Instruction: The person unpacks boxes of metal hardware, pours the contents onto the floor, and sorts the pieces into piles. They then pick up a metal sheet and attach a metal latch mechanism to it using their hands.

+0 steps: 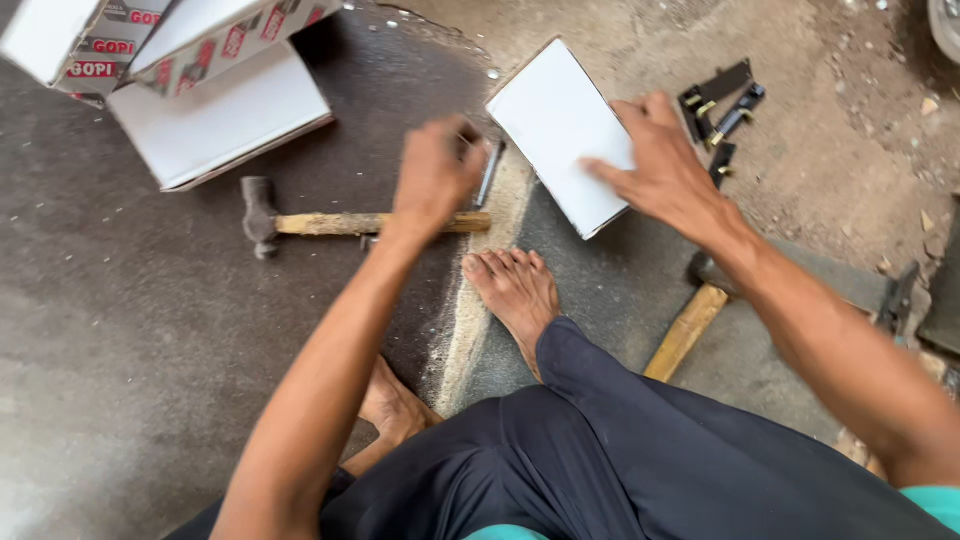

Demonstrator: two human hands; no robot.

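The left hand [437,172] is closed around a thin metal piece [489,172] just above a hammer [340,223] on the floor [120,340], the right hand [662,160] lies flat, fingers spread, on a white box [552,125]; black hinges [722,105] wait beyond it, cartons [215,125] farther left.

Head camera — steeply downward, close overhead

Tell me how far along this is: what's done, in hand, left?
Done: black metal pieces lie out on the ground. In hand: right hand presses the small white box; left hand grips a thin metal piece, blurred. Left: hammer lies untouched.
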